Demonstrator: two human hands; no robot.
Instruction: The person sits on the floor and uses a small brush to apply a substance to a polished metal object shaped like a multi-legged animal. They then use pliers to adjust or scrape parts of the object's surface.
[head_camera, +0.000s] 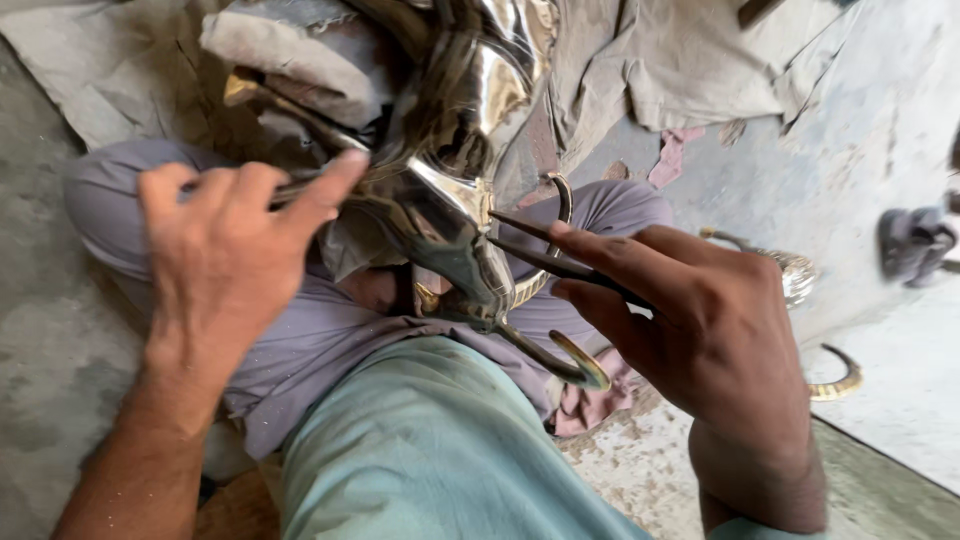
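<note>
A shiny polished metal piece (455, 150) with curved brass-coloured hooks rests in my lap, between my crossed legs. My left hand (225, 255) grips a thin rod-like part of it on the left side, fingers wrapped, forefinger stretched toward the metal body. My right hand (700, 320) holds a slim dark pointed tool (540, 255) whose tip touches the right side of the metal piece. One curved hook (565, 365) hangs down below the piece, over my knee.
Grey cloth (660, 60) lies crumpled on the floor behind the piece. A ridged metal part (795, 272) and a curved horn-like piece (840, 378) lie on the concrete floor to the right. A dark object (912, 245) sits at the far right edge.
</note>
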